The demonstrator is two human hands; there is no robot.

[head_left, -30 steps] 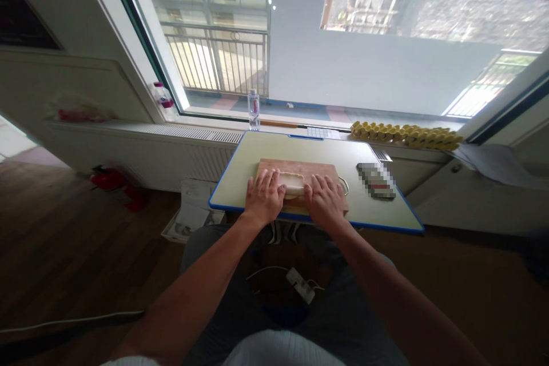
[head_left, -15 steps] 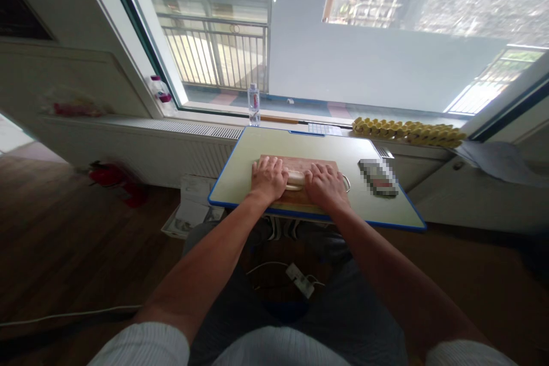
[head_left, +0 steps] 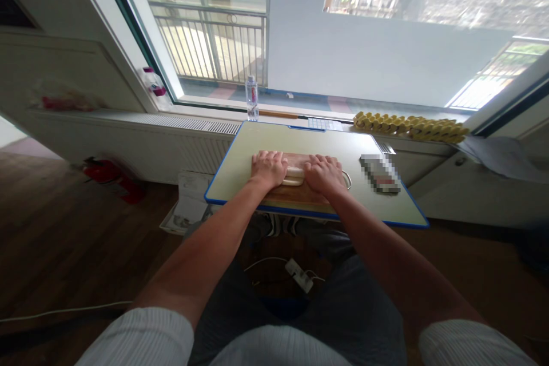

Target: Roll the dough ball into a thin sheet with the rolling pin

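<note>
A pixelated object [head_left: 380,174] lies near the right edge of the table [head_left: 234,168]. On the windowsill [head_left: 214,112], a clear bottle [head_left: 252,100] stands beyond its far left corner, yellow trays [head_left: 409,127] past its far right. A fire extinguisher [head_left: 112,179] and power strip [head_left: 299,275] are on the floor [head_left: 51,229].

left hand [head_left: 269,169] and right hand [head_left: 325,174] shifted forward to the far side of the wooden cutting board [head_left: 295,195]. fingers more bent. more bare wood nearside. less pale dough [head_left: 293,181] showing between hands.
</note>
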